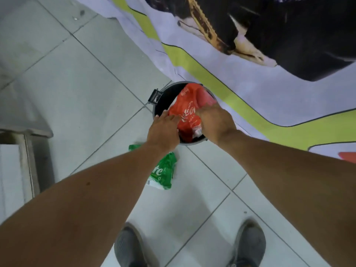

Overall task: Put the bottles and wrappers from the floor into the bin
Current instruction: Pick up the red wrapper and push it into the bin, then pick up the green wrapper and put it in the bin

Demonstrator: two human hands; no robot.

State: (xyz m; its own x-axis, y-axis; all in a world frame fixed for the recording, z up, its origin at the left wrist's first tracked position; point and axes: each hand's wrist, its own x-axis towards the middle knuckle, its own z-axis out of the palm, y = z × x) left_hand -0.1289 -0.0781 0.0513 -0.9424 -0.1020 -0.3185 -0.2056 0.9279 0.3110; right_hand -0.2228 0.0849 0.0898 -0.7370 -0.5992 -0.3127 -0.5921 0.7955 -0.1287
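A round black bin [162,99] stands on the tiled floor by a printed banner. A crumpled red wrapper [187,107] fills its mouth and sticks up above the rim. My left hand [163,130] lies flat against the wrapper's left side, fingers stretched over the bin's rim. My right hand [215,120] presses on the wrapper's right side with curled fingers. A green and white wrapper [163,171] lies on the floor just in front of the bin, partly under my left forearm.
A large white, yellow and black banner [240,83] covers the floor behind and to the right of the bin. A low grey ledge [25,135] sits at the left. My two grey shoes [248,245] stand at the bottom.
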